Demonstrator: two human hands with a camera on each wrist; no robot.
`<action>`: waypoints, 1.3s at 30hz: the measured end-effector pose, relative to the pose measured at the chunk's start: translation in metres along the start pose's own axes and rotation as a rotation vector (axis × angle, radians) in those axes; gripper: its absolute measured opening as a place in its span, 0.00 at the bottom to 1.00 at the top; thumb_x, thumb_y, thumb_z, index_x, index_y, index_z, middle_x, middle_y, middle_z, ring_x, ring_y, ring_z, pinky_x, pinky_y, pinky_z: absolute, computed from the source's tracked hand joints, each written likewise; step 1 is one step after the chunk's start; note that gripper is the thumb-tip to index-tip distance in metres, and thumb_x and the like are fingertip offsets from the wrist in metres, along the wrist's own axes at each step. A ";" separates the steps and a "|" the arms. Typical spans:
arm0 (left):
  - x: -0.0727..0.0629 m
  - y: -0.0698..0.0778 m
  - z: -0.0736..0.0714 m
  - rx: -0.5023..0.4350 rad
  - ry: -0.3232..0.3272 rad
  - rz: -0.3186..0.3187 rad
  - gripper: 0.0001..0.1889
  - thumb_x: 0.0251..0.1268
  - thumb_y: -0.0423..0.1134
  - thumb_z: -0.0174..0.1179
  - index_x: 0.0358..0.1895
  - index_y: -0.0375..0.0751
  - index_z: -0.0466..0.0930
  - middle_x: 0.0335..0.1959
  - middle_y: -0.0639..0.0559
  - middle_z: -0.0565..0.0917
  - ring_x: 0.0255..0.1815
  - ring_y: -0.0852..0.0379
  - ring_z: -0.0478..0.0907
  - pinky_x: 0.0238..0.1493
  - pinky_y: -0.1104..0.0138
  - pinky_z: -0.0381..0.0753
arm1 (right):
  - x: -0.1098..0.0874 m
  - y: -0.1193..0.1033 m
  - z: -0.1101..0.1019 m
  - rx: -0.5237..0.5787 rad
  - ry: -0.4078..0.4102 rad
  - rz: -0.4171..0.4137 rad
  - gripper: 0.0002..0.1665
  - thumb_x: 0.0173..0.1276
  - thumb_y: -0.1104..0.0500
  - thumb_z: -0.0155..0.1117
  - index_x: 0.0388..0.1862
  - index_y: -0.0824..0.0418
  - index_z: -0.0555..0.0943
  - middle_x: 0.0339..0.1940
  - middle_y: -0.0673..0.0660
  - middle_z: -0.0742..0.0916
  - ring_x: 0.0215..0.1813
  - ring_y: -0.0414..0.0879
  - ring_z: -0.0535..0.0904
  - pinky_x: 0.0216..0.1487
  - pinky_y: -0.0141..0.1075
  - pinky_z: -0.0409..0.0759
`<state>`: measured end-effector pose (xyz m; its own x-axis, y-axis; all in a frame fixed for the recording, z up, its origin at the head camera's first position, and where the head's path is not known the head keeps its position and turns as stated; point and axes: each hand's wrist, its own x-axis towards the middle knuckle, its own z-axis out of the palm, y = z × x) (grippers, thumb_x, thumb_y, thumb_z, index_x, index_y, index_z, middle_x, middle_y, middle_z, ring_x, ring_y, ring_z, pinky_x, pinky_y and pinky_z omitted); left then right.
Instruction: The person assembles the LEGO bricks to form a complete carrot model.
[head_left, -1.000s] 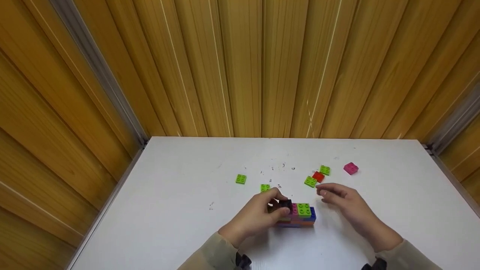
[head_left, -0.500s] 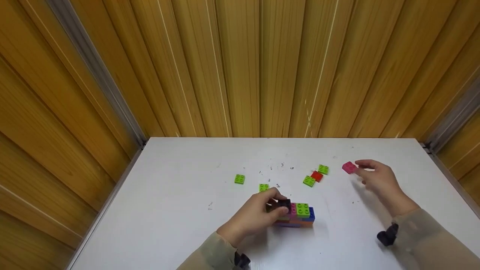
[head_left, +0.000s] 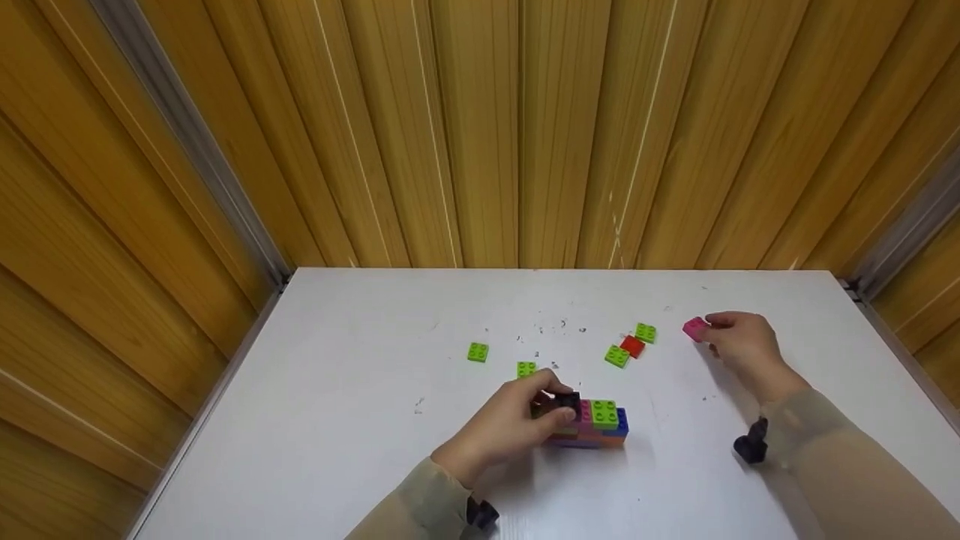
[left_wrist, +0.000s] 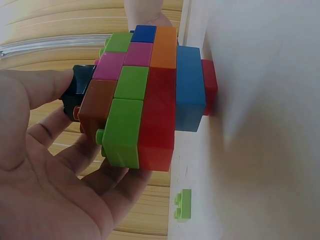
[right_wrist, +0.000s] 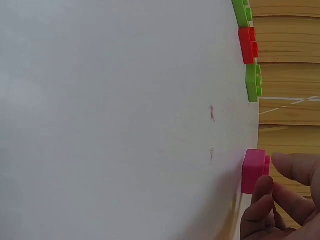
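My left hand (head_left: 502,420) grips the left part of a built block of coloured toy bricks (head_left: 600,431), thumb against a black brick (head_left: 570,403) on top. In the left wrist view, my fingers curl behind the block, which has green, pink, brown, orange, red and blue bricks (left_wrist: 191,90). A light green brick (head_left: 604,414) tops its right part. At the right, my right hand (head_left: 750,349) pinches a loose pink brick (head_left: 694,328) with thumb and finger. The right wrist view has the fingertips at the studded side of this pink brick (right_wrist: 253,172), close to the tabletop.
Two green bricks (head_left: 617,356) and a red brick (head_left: 632,346) lie grouped left of the pink one. Another green brick (head_left: 478,352) lies farther left, and one green brick (head_left: 526,369) sits just behind my left hand. Wooden-patterned walls enclose the white table (head_left: 337,360).
My right hand has moved from near the block out to the right and back, and its fingers have closed on the pink brick. My left hand keeps its hold on the block.
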<state>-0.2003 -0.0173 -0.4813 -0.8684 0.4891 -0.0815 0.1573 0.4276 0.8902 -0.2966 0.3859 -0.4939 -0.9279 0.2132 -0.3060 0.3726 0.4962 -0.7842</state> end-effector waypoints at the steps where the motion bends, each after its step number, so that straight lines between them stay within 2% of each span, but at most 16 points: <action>1: 0.000 0.000 0.000 0.001 0.001 0.000 0.08 0.81 0.52 0.71 0.56 0.65 0.86 0.58 0.67 0.90 0.56 0.65 0.85 0.69 0.59 0.85 | -0.001 -0.001 0.000 -0.010 0.001 -0.007 0.40 0.89 0.52 0.63 0.88 0.71 0.65 0.81 0.74 0.76 0.65 0.58 0.79 0.47 0.23 0.84; 7: -0.001 0.001 -0.001 0.001 0.003 0.013 0.08 0.82 0.51 0.71 0.56 0.64 0.86 0.59 0.66 0.90 0.57 0.67 0.86 0.69 0.60 0.86 | 0.001 0.000 -0.001 -0.061 0.017 -0.056 0.37 0.87 0.53 0.65 0.83 0.75 0.71 0.78 0.76 0.78 0.68 0.61 0.79 0.44 0.19 0.81; 11: -0.002 0.001 -0.001 0.001 0.003 0.032 0.08 0.82 0.50 0.70 0.57 0.62 0.85 0.60 0.65 0.90 0.57 0.68 0.86 0.68 0.62 0.86 | 0.004 0.003 -0.004 -0.082 0.017 -0.082 0.37 0.86 0.52 0.65 0.82 0.75 0.72 0.78 0.76 0.79 0.68 0.61 0.78 0.46 0.21 0.81; 16: -0.001 0.001 0.000 0.004 0.007 0.028 0.08 0.82 0.51 0.71 0.56 0.63 0.85 0.60 0.65 0.90 0.57 0.68 0.86 0.67 0.63 0.86 | 0.004 0.005 -0.007 -0.057 0.010 -0.036 0.40 0.86 0.49 0.66 0.84 0.72 0.70 0.79 0.74 0.78 0.66 0.59 0.78 0.47 0.23 0.83; 23: -0.001 -0.001 0.001 -0.004 0.002 0.017 0.08 0.82 0.51 0.71 0.56 0.63 0.85 0.58 0.66 0.90 0.56 0.68 0.85 0.67 0.63 0.86 | 0.000 0.005 -0.007 -0.029 0.002 0.015 0.42 0.87 0.42 0.65 0.86 0.67 0.70 0.81 0.71 0.77 0.68 0.59 0.78 0.57 0.35 0.84; 32: 0.000 -0.002 0.001 -0.020 0.001 0.021 0.08 0.82 0.51 0.71 0.56 0.63 0.85 0.56 0.69 0.89 0.56 0.69 0.84 0.66 0.66 0.85 | -0.010 0.005 -0.001 -0.005 -0.008 -0.005 0.44 0.87 0.39 0.63 0.87 0.65 0.70 0.84 0.70 0.76 0.69 0.58 0.79 0.52 0.31 0.85; 39: 0.000 -0.001 0.001 -0.015 0.007 0.015 0.08 0.82 0.52 0.71 0.55 0.64 0.85 0.56 0.68 0.89 0.56 0.66 0.83 0.67 0.61 0.85 | -0.027 0.002 0.006 0.037 -0.009 -0.034 0.46 0.84 0.36 0.66 0.86 0.64 0.72 0.81 0.68 0.79 0.59 0.53 0.80 0.50 0.34 0.88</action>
<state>-0.1999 -0.0172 -0.4823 -0.8696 0.4895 -0.0651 0.1631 0.4091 0.8978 -0.2712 0.3762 -0.4908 -0.9400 0.1894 -0.2838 0.3406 0.4717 -0.8133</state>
